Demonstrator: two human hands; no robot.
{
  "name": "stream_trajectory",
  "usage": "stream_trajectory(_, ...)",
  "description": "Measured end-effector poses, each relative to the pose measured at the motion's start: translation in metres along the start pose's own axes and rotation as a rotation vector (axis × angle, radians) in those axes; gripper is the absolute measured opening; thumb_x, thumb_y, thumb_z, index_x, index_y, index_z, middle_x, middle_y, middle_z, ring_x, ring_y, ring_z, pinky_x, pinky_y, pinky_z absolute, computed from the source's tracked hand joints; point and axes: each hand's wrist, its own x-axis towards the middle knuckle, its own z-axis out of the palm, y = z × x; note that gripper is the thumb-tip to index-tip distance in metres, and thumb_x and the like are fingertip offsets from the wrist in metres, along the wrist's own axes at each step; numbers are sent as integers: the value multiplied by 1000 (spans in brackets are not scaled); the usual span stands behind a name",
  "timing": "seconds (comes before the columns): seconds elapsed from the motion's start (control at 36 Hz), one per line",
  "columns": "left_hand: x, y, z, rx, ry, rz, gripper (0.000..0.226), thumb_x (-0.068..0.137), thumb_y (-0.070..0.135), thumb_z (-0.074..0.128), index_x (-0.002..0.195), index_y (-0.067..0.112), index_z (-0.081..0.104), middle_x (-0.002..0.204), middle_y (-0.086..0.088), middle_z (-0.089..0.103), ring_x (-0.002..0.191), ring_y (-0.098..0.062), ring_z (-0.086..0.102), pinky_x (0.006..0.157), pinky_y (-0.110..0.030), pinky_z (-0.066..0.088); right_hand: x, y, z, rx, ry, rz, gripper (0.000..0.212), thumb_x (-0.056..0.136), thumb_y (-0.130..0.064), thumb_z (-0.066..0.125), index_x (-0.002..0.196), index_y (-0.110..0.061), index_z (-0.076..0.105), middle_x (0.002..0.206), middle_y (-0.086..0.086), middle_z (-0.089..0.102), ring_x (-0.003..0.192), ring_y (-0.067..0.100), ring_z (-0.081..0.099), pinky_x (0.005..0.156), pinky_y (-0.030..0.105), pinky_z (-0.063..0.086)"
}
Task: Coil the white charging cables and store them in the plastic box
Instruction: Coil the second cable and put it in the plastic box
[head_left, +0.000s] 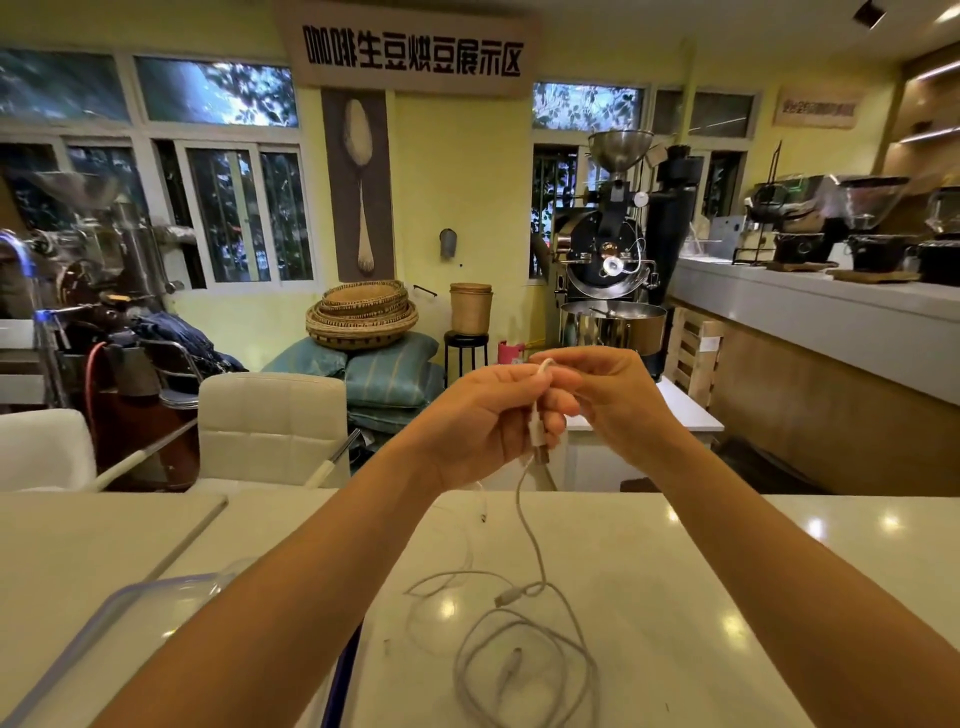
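My left hand (485, 415) and my right hand (610, 395) are raised together above the white table (779, 597), both pinching the plug end of a white charging cable (530, 525). Its USB plug (539, 436) points down between my fingers. The cord hangs to the table, where it lies in loose loops (524, 670) with other white cable ends. A thinner white cable (480, 506) dangles below my left wrist. The clear plastic box (98, 634) with a blue rim sits at the lower left, partly hidden by my left forearm.
Two white padded chairs (270, 426) stand beyond the table's far edge. A grey counter (810, 317) with coffee machines runs along the right. A black coffee roaster (608, 260), stacked baskets and cushions stand by the back wall.
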Motion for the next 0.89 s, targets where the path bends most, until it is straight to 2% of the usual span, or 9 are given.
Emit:
stream_trajectory(0.14, -5, 8, 24, -11, -44, 76, 24, 85, 15, 41, 79, 10, 63, 58, 2, 66, 47, -5, 58, 50, -16, 51, -8, 8, 24, 293, 61, 117, 9, 81, -13, 54, 81, -11, 63, 59, 5, 61, 55, 13, 59, 51, 14, 51)
stream_trajectory(0.22, -3, 9, 33, 49, -20, 109, 23, 91, 9, 35, 80, 8, 55, 55, 1, 65, 46, -5, 57, 48, -15, 50, -15, 17, 44, 486, 165, 190, 26, 95, -21, 35, 77, -18, 54, 49, -8, 64, 50, 0, 62, 50, 12, 49)
stream_trajectory(0.28, -3, 11, 36, 106, -3, 124, 25, 94, 7, 34, 80, 9, 55, 56, 2, 65, 48, -6, 58, 50, -15, 50, -22, 23, 56, 550, 134, 212, 31, 98, -24, 27, 90, -16, 56, 63, -6, 71, 62, 1, 68, 53, 16, 53)
stream_trajectory(0.33, -3, 16, 36, 150, 27, 138, 26, 95, 7, 34, 80, 9, 55, 56, 3, 66, 50, -6, 59, 50, -14, 50, -27, 27, 62, 508, 89, 282, 25, 97, -16, 33, 93, -11, 57, 71, 3, 67, 65, 11, 66, 53, 19, 53)
stream_trajectory(0.42, -4, 21, 32, 286, 118, 164, 24, 94, 6, 36, 80, 9, 55, 56, 3, 68, 52, -5, 61, 53, -13, 51, -36, 22, 63, 373, -2, 418, 24, 95, -10, 41, 77, -10, 58, 55, 1, 59, 45, 8, 50, 44, 17, 44)
stream_trajectory(0.56, -6, 24, 21, 566, 254, 251, 23, 93, 3, 41, 76, 11, 55, 58, 5, 68, 53, 0, 63, 58, -11, 52, -48, 7, 56, -128, -111, 409, 18, 94, -21, 45, 88, -22, 62, 60, 1, 55, 38, 2, 42, 40, 13, 35)
stream_trajectory(0.69, -11, 24, 11, 801, 273, 325, 21, 91, 0, 43, 76, 11, 54, 71, 0, 61, 60, 4, 62, 66, -10, 52, -58, -10, 47, -523, -113, 243, 34, 93, -22, 47, 100, 7, 63, 54, -3, 44, 36, -2, 38, 40, 5, 31)
stream_trajectory(0.81, -15, 14, 6, 963, 278, 276, 26, 90, 5, 47, 72, 22, 53, 68, 7, 59, 61, 6, 58, 71, -15, 49, -57, -30, 44, -757, -182, 107, 20, 90, -21, 51, 80, -12, 65, 60, -5, 48, 47, 1, 41, 47, 7, 37)
stream_trajectory(0.89, -18, 5, 6, 994, 280, 252, 29, 91, 6, 47, 66, 21, 50, 69, 7, 52, 61, 3, 52, 63, -11, 44, -50, -46, 39, -834, -193, 42, 24, 87, -20, 55, 63, -26, 55, 56, -8, 47, 44, 1, 44, 47, 7, 38)
